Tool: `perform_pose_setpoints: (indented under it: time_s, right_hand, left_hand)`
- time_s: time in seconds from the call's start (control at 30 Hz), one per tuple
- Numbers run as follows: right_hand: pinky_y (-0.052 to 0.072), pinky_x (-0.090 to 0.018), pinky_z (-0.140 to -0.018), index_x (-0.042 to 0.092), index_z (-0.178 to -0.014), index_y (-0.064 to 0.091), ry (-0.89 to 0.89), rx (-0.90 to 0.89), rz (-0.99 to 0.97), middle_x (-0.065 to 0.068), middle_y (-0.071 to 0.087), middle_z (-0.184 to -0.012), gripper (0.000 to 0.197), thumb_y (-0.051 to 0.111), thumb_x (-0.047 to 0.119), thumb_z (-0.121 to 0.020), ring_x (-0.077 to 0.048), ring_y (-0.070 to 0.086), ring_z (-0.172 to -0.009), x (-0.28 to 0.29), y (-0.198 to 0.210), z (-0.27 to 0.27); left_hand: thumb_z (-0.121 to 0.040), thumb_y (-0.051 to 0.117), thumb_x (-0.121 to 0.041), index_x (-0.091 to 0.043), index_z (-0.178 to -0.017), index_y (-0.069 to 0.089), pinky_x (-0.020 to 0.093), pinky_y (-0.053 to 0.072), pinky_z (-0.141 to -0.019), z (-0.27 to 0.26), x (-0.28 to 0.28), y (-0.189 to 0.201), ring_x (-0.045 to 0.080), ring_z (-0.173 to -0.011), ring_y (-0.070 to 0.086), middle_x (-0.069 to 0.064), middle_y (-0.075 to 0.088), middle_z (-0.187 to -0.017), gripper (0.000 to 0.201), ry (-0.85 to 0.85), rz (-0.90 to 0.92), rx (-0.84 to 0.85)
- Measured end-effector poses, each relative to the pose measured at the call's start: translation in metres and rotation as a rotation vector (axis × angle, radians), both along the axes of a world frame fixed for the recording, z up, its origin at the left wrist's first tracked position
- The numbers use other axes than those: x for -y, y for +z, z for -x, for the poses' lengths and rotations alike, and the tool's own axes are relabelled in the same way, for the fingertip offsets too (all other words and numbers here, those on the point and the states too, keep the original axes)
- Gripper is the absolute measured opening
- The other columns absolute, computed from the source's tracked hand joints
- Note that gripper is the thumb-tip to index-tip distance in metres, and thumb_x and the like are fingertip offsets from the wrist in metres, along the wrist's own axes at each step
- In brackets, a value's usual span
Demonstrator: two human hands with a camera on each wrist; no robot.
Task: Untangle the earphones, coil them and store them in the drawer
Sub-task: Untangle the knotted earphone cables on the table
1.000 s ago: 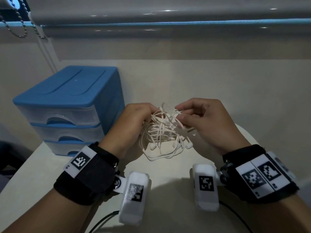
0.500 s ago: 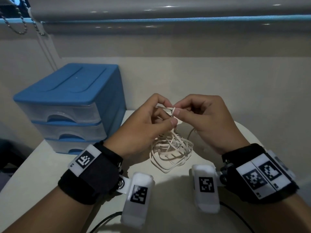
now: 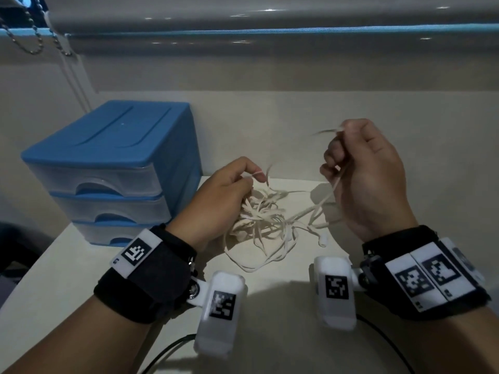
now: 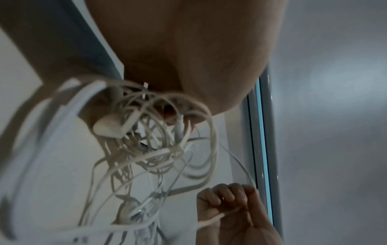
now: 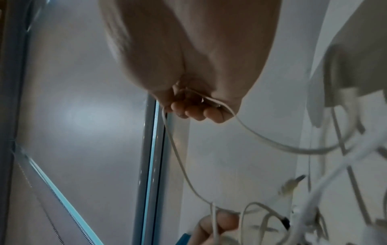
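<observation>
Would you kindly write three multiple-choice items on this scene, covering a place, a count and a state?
1. Where is the drawer unit?
A. left of the earphones
B. right of them
C. under them

2. How many drawers does it have?
A. two
B. three
C. five

3. What is the right hand doing?
A. resting flat
B. opening a drawer
C. holding a cable strand raised

Answers: 1 A, it stands beside the left hand. 2 B, three fronts are stacked. 3 C, curled fingers grip the strand above the table.

One tangle of earphones (image 3: 259, 220), one three-drawer unit (image 3: 108, 168), two hands.
</observation>
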State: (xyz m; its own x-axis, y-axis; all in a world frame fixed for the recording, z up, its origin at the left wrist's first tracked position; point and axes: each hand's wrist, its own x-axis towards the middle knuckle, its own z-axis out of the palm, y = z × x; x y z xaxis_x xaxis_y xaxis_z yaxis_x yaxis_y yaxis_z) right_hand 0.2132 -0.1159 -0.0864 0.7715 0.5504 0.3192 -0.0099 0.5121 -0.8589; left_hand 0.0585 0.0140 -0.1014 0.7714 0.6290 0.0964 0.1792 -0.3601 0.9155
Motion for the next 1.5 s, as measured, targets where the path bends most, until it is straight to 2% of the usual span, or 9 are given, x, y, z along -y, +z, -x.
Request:
perform_pose_setpoints:
  time_s: [0.13,0.33,0.47,0.6,0.77,0.97,1.2,1.33,1.5]
  right_hand:
    - [0.036,-0.027,-0.058,0.019,-0.087,0.050,-0.190,-0.146,-0.123,-0.003,0.051,-0.070,0.020,0.042,0.017,-0.106,-0.016,0.045,-0.062,0.003,0.002,-0.007]
    - [0.040,-0.030,-0.062,0.013,-0.097,0.046,-0.499,-0.130,-0.150,0.002,0.057,-0.075,0.014,0.036,0.021,-0.103,-0.014,0.054,-0.066,0.009,0.001,-0.012]
    - [0.041,-0.029,-0.066,0.016,-0.092,0.045,-0.602,-0.087,-0.123,-0.001,0.063,-0.081,0.019,0.032,0.019,-0.106,-0.014,0.061,-0.073,0.012,0.004,-0.011]
    - [0.046,-0.031,-0.071,0.015,-0.091,0.048,-0.463,-0.117,-0.146,-0.008,0.072,-0.089,0.021,0.037,0.022,-0.107,-0.019,0.071,-0.082,0.009,0.003,-0.012]
    - [0.054,-0.036,-0.074,0.013,-0.084,0.048,-0.135,-0.174,-0.159,-0.020,0.073,-0.082,0.030,0.038,0.023,-0.110,-0.030,0.071,-0.074,0.003,0.006,-0.005]
    - [0.039,-0.030,-0.060,0.017,-0.081,0.049,-0.004,-0.150,-0.084,-0.012,0.050,-0.068,0.025,0.047,0.018,-0.106,-0.016,0.040,-0.046,0.004,0.004,-0.003]
    - [0.041,-0.024,-0.054,0.014,-0.070,0.071,-0.102,0.305,0.541,-0.007,0.059,-0.069,0.034,0.048,-0.011,-0.074,-0.014,0.050,-0.055,0.006,-0.009,-0.008]
    - [0.039,-0.024,-0.064,0.013,-0.065,0.076,-0.054,0.415,0.574,-0.021,0.062,-0.074,0.031,0.048,0.002,-0.072,-0.014,0.049,-0.069,0.007,-0.006,-0.004]
    - [0.049,-0.022,-0.068,0.013,-0.081,0.081,0.203,0.531,0.649,-0.010,0.075,-0.084,0.019,0.069,0.001,-0.088,-0.010,0.066,-0.072,0.008,-0.006,0.007]
  left_hand:
    - [-0.105,0.045,-0.023,-0.016,-0.090,0.069,0.033,0.029,-0.063,0.000,-0.003,-0.001,0.021,-0.064,0.037,0.007,0.042,-0.070,0.029,0.039,0.008,-0.021]
    - [-0.102,0.048,-0.019,-0.013,-0.086,0.069,0.033,0.033,-0.064,0.000,-0.006,-0.002,0.020,-0.062,0.044,-0.005,0.056,-0.061,0.027,0.058,0.003,-0.096]
    - [-0.104,0.049,-0.030,-0.024,-0.092,0.071,0.035,0.043,-0.074,-0.001,-0.006,-0.002,0.026,-0.071,0.053,-0.002,0.064,-0.090,0.026,0.014,0.000,-0.107]
    - [-0.078,0.061,-0.070,-0.038,-0.096,0.070,0.037,0.045,-0.106,-0.001,-0.005,-0.002,0.012,-0.115,0.056,-0.007,0.052,-0.121,0.038,-0.031,-0.042,-0.150]
    - [-0.067,0.079,-0.067,-0.056,-0.120,0.056,0.023,0.036,-0.101,0.007,0.000,0.002,0.009,-0.133,0.036,-0.021,0.029,-0.138,0.058,-0.207,-0.193,-0.324]
    - [-0.075,0.086,-0.046,-0.053,-0.118,0.060,0.030,0.039,-0.106,0.011,-0.003,0.003,0.009,-0.126,0.041,-0.017,0.048,-0.127,0.051,-0.288,-0.280,-0.397]
    - [-0.085,0.081,-0.027,-0.044,-0.116,0.064,0.029,0.053,-0.088,0.013,-0.002,0.006,0.010,-0.097,0.059,-0.011,0.052,-0.123,0.039,-0.189,-0.293,-0.358]
    - [-0.085,0.079,-0.021,-0.042,-0.116,0.065,0.032,0.057,-0.080,0.013,0.000,0.008,0.014,-0.085,0.064,-0.011,0.052,-0.124,0.040,-0.167,-0.248,-0.324]
    - [-0.093,0.069,-0.022,-0.037,-0.117,0.067,0.034,0.058,-0.089,0.008,-0.002,0.006,0.011,-0.101,0.065,-0.008,0.057,-0.123,0.029,-0.122,-0.155,-0.243]
